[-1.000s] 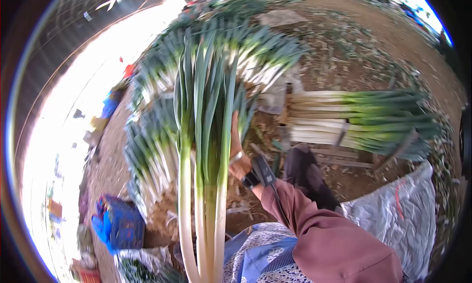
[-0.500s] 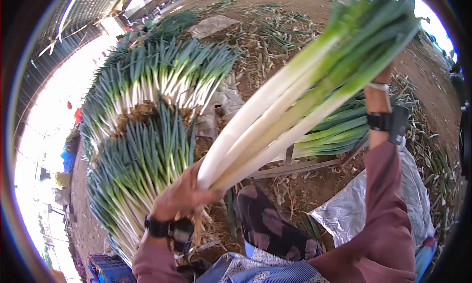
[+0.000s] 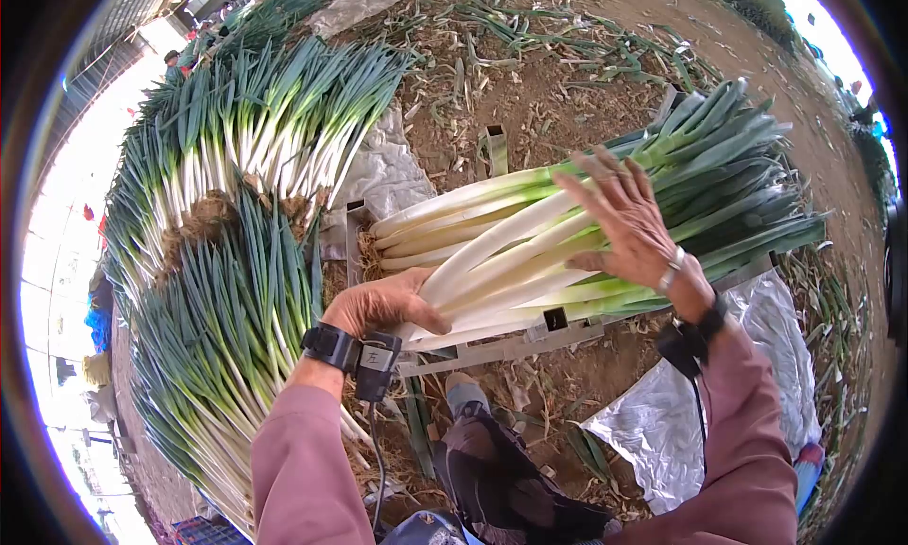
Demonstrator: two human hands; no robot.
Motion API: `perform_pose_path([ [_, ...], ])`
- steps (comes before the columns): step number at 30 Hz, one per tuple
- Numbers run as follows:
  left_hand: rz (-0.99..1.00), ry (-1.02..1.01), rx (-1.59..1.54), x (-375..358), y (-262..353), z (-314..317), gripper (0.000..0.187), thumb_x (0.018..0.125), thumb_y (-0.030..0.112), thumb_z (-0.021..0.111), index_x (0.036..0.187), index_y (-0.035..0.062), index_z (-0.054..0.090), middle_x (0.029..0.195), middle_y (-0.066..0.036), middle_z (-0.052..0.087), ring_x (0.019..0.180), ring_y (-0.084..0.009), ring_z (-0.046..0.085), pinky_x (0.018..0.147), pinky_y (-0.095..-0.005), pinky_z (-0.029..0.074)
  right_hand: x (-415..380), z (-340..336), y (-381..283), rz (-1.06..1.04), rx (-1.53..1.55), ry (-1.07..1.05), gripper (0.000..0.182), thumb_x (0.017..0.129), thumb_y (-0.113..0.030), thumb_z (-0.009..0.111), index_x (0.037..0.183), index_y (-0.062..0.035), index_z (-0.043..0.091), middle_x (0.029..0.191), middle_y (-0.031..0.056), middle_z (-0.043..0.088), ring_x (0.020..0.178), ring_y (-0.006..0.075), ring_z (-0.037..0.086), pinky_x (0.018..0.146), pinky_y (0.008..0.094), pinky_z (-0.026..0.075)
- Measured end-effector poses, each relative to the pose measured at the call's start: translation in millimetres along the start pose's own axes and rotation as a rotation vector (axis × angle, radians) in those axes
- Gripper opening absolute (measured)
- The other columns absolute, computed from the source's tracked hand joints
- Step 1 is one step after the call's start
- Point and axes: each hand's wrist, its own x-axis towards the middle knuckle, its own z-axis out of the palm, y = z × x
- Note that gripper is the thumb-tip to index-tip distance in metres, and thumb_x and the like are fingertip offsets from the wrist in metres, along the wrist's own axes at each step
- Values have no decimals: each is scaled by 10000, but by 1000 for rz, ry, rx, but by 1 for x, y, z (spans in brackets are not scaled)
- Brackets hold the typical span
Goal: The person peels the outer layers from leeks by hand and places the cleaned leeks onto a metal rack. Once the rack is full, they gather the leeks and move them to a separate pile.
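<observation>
A bundle of thick leeks [image 3: 501, 266] lies in a low metal frame [image 3: 497, 351], white ends to the left and green leaves to the right. My left hand [image 3: 383, 304] is at the white ends, its thumb and fingers closed round the nearest stalks. Over the middle of the bundle, where white turns to green, my right hand [image 3: 619, 223] lies with its fingers spread and the palm down. It holds nothing. Both wrists carry black straps with small devices.
Long rows of leeks [image 3: 236, 327] with roots on lie to the left. A silvery sheet [image 3: 662, 431] is spread at the lower right. Leaf scraps litter the dirt floor [image 3: 539, 110]. Uprights of the frame, such as a square post [image 3: 496, 148], stick up beyond the bundle.
The leeks held up in both hands have come down onto those in the frame. My right hand has moved from the leaves toward the middle and opened; my left stays at the white ends.
</observation>
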Motion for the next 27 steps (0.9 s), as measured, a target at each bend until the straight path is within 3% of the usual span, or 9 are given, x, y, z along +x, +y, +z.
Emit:
perform_pose_path([
  [4, -80, 108, 261, 11, 5, -44, 732, 628, 91, 801, 1286, 28, 486, 1210, -118, 580, 1121, -202, 523, 1023, -290, 343, 27, 49, 16, -24, 4, -232, 679, 836, -583, 511, 1374, -179, 419, 1035, 103, 523, 1018, 282, 479, 977, 488, 282],
  [6, -120, 170, 386, 22, -11, -61, 665, 658, 108, 780, 1262, 43, 510, 1191, -116, 589, 1095, -203, 539, 1014, -295, 353, 31, 91, 22, 11, -64, -253, 620, 857, -539, 506, 1360, -182, 436, 1043, 98, 521, 1025, 278, 476, 973, 488, 282],
  [8, 32, 1050, 1449, 26, -25, -63, 396, 719, 51, 676, 1100, 17, 577, 971, -124, 622, 910, -237, 583, 852, -402, 420, 33, 113, 11, 121, -198, -387, 469, 902, -446, 494, 1310, -214, 487, 1164, 97, 518, 1168, 274, 438, 987, 529, 265],
  [9, 198, 1258, 1528, 24, -35, -60, 249, 791, 25, 561, 1038, 27, 588, 890, -112, 590, 847, -235, 569, 779, -428, 413, 35, 119, 9, 113, -188, -384, 469, 902, -446, 494, 1310, -214, 487, 1164, 97, 518, 1168, 274, 438, 987, 529, 265],
  [12, 601, 1322, 1448, 20, -63, -29, 233, 884, 41, 431, 1049, 37, 595, 874, -111, 573, 792, -217, 539, 733, -364, 422, 31, 131, 11, 127, -177, -236, 443, 885, -384, 545, 1274, -176, 504, 1132, 101, 505, 1139, 282, 443, 987, 515, 259],
  [14, 548, 1142, 1177, 21, -85, 6, 251, 865, 4, 443, 1068, 27, 588, 923, -140, 590, 831, -241, 560, 778, -415, 442, 32, 126, 14, 132, -144, -234, 453, 869, -374, 570, 1271, -177, 505, 1129, 104, 503, 1135, 282, 444, 988, 506, 265],
  [20, 428, 1157, 1061, 37, -127, 29, 488, 815, 32, 571, 1284, 35, 436, 1270, -236, 437, 1116, -411, 479, 868, -470, 441, 39, 111, 17, 92, 85, -61, 346, 772, -279, 677, 1075, -144, 579, 924, 68, 553, 969, 287, 528, 894, 447, 344],
  [23, 432, 1279, 981, 48, -119, 11, 555, 815, 18, 570, 1333, 39, 373, 1272, -270, 411, 1111, -442, 470, 882, -488, 431, 50, 110, 9, 86, 82, -25, 303, 783, -278, 664, 1051, -154, 594, 906, 83, 558, 960, 293, 539, 859, 446, 363],
  [27, 468, 1347, 971, 63, -106, -20, 576, 773, -9, 552, 1319, 15, 370, 1330, -324, 337, 1143, -468, 445, 932, -495, 415, 73, 130, 9, 135, 91, -344, 299, 797, -345, 638, 1054, -192, 640, 908, 82, 596, 959, 295, 558, 855, 437, 394],
])
